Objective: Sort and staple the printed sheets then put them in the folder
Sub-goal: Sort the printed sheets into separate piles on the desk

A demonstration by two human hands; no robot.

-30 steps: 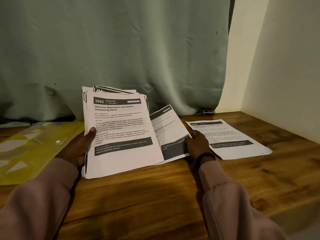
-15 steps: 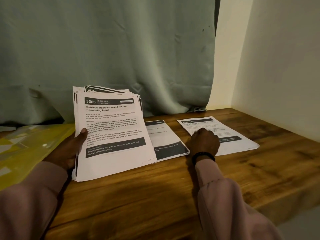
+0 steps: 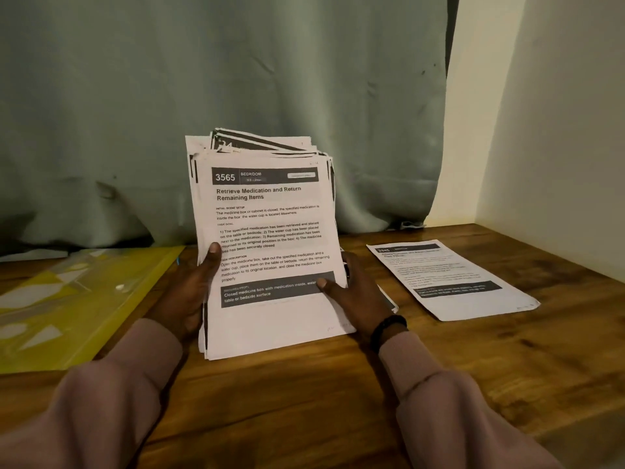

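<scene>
L hand (image 3: 189, 296) & R hand (image 3: 358, 296) both pinch 1 paper stack (image 3: 270, 252), thumbs on top; 1 loose sheet (image 3: 453, 282) right of grip, 1 yellow folder (image 3: 67, 306) left.

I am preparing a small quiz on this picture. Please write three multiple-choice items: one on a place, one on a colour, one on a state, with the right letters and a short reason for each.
1. Where does the single sheet lie?
A. right of the stack
B. on the folder
C. under the left hand

2. What colour is the folder?
A. red
B. yellow
C. blue

3. How is the stack held?
A. left hand only
B. flat on the table, untouched
C. both hands, tilted up

Answers:
1 A: the sheet lies flat on the table, right of the stack.
2 B: the folder at the left is yellow.
3 C: the left hand and right hand each hold one side.
</scene>
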